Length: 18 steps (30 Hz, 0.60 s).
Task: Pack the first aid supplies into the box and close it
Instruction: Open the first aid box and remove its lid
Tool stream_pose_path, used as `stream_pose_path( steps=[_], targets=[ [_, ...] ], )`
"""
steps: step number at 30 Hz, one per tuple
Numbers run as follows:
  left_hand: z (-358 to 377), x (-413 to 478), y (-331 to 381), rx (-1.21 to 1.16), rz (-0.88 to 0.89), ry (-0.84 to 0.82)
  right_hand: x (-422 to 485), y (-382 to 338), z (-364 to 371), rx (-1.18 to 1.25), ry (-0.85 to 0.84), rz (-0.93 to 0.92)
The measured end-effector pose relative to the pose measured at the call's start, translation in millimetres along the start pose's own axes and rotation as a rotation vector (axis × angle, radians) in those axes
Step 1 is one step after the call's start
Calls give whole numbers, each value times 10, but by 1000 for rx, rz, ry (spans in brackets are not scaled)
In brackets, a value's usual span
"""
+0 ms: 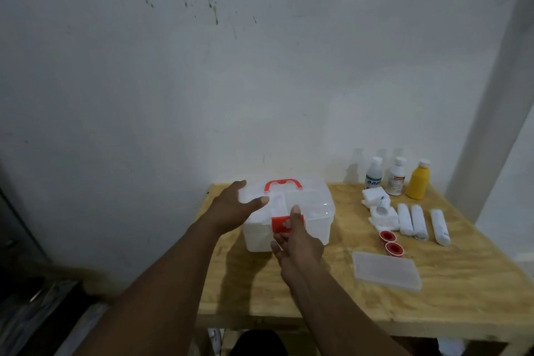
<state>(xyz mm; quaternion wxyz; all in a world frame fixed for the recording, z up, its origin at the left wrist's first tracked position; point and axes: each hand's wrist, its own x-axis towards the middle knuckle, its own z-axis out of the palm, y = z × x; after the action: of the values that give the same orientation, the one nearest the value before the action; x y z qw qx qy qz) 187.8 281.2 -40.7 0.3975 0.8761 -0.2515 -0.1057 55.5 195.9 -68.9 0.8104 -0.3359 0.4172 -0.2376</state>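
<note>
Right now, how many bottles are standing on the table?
3, in a row at the back right of the table: left white bottle, middle white bottle, yellow bottle rightmost. None looks hidden.

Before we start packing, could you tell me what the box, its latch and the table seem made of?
Box: translucent, glossy plastic; light glints on top. Latch: opaque red plastic, probably. Table: bare matte wood board, likely plywood; patchy grain shows.

Ply table [462, 306], clear box [315, 211], 3 bottles [397, 178], gauze [381, 211], 3 bandages [419, 221], 2 tapes [393, 248], flat case [387, 270]
</note>
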Motion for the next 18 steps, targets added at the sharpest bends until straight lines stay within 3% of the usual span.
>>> stream_pose_path(
  steps=[8, 14, 18],
  targets=[
    [-58, 13, 14, 43, 5, -31, -126, -140, 39, -57, 31, -143],
    [-230, -14, -131, 113, 21, -192, -210, -284, -176, -414, -132, -212],
    [-377, -3, -146, 212, 58, -151, -274, -595, -165, -594, -243, -206]
  ],
)
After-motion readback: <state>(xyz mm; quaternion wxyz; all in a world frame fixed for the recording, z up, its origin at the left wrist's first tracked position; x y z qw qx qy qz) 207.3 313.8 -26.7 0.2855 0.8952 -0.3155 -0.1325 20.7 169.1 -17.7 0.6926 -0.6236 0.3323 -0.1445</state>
